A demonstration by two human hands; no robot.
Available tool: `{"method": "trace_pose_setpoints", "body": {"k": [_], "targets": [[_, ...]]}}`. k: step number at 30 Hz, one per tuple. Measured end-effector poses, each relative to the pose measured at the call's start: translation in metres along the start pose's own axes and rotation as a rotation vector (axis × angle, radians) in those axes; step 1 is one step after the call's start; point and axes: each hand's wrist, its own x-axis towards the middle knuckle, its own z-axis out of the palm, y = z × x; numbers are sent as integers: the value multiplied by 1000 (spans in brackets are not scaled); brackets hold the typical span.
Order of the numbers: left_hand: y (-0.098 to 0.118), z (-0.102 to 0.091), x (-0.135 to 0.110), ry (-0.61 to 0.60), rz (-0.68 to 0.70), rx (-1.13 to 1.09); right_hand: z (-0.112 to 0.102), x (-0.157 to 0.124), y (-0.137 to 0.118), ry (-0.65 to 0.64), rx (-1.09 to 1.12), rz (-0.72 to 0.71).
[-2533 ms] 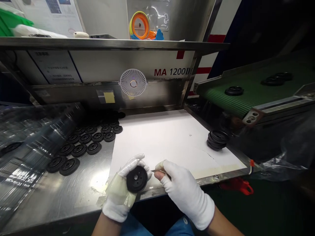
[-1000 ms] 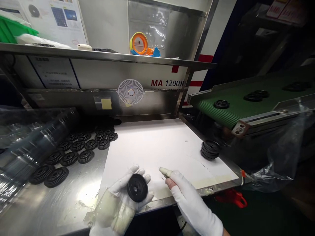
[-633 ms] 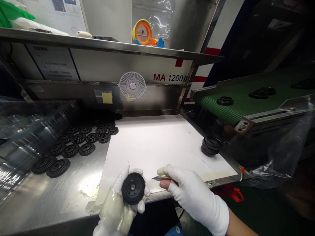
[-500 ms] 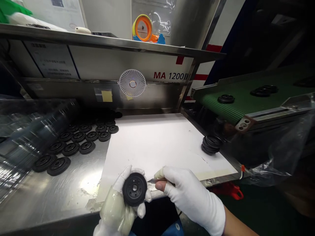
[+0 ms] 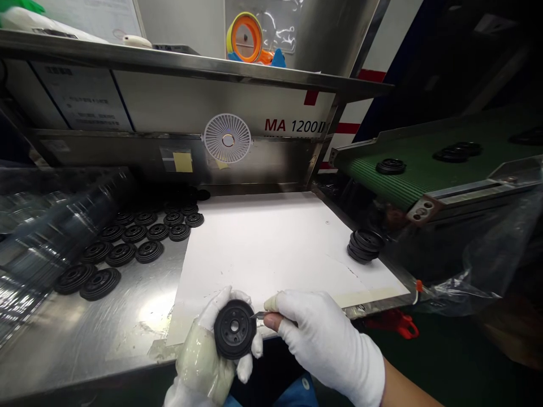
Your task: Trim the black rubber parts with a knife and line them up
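My left hand (image 5: 211, 356), in a white glove wrapped with tape, grips a round black rubber disc (image 5: 234, 336) face-up at the near edge of the bench. My right hand (image 5: 316, 339), also gloved, pinches a small metal blade (image 5: 258, 315) whose tip touches the disc's right rim. Both hands hover over the front of a white sheet (image 5: 275, 243). A short stack of the same discs (image 5: 365, 246) sits at the sheet's right edge.
Several black discs (image 5: 127, 243) lie in rows on the steel bench (image 5: 85, 333) to the left, beside clear plastic wrap (image 5: 51, 226). A green conveyor (image 5: 424, 169) at right carries more discs. A small white fan (image 5: 228, 138) hangs on the back panel under a steel shelf (image 5: 169, 62).
My right hand brought the blade leftward until its tip met the disc's rim. My left hand turned and tilted the disc slightly while holding it.
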Motion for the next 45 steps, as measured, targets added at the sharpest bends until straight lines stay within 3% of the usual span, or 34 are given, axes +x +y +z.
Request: {"method": "trace_pose_setpoints", "body": {"k": [5, 15, 22, 30, 36, 40, 45], "targets": [[0, -6, 1, 37, 53, -35, 5, -6, -3, -19, 51, 27], [9, -9, 1, 11, -13, -74, -2, -1, -1, 133, 296, 129], [7, -8, 2, -103, -2, -56, 8, -3, 8, 165, 354, 176], [2, -5, 5, -159, 10, -36, 35, -7, 9, 3, 849, 190], [2, -3, 5, -246, -5, -19, 30, -5, 1, -60, 1024, 127], [-1, -11, 9, -361, -57, -127, 28, -6, 10, -7, 934, 192], [5, -22, 16, -485, -133, -219, 20, -9, 62, 408, 274, 453]]}}
